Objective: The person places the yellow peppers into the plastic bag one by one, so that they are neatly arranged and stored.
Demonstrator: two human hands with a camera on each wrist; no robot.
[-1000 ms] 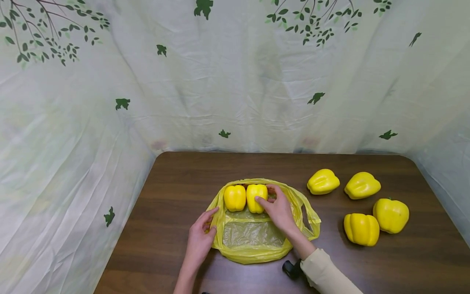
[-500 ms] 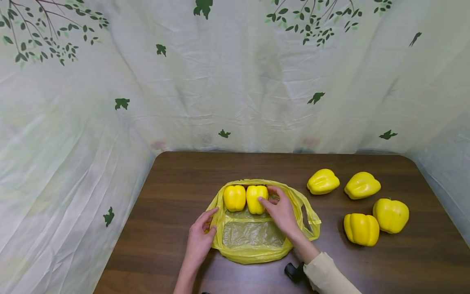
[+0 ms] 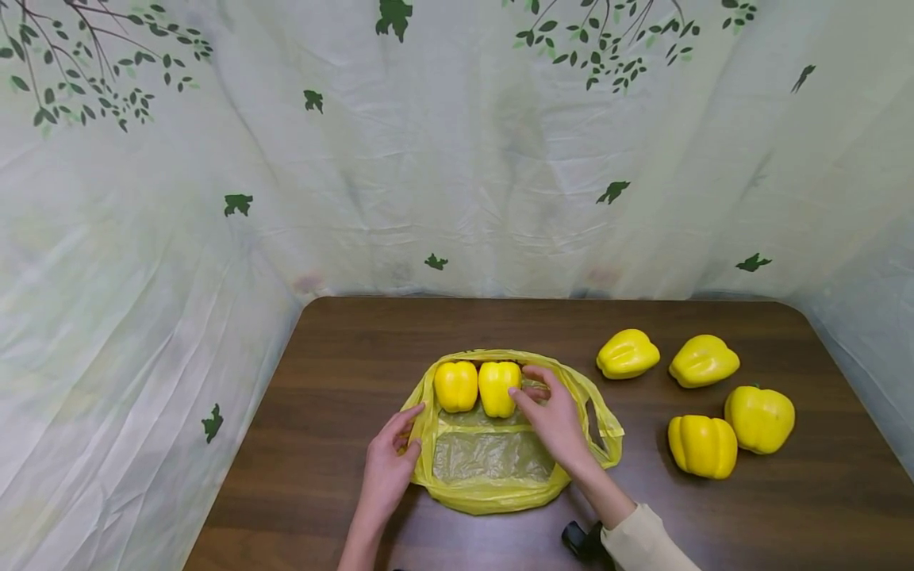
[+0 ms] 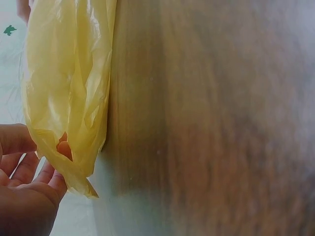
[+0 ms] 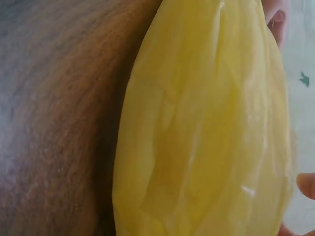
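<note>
The left grip (image 3: 389,450) holds the left edge of the yellow plastic bag (image 3: 493,499), its fingers curled at the film, probably to steady the limp rim and keep the mouth spread. The right grip (image 3: 557,416) reaches in over the opposite side, thumb and fingers moderately wide apart with nothing firmly held between them. Just left of it, inside the bag, is a yellow bell pepper (image 3: 498,389); whether the thumb tip touches its skin I cannot tell. A second pepper (image 3: 456,387) sits farther left, nearer the left grip. Both are side by side along the wall beyond the two grips, likely so that the wall and each other prop them. Four loose peppers (image 3: 702,446) lie on the table (image 3: 343,341) to the right of the right grip, well apart from it, perhaps left there for easy reach by that arm and clear of the loose bag handle (image 3: 608,424).

Only the head view shows the peppers and the bag's inside. The left wrist view adds a twisted strip of plastic among the left fingers (image 4: 23,170), with a fingertip showing through a gap in it. In the right wrist view the bag's outer wall hides the peppers and most of the right grip, leaving a fingertip (image 5: 307,186) at the margin.
</note>
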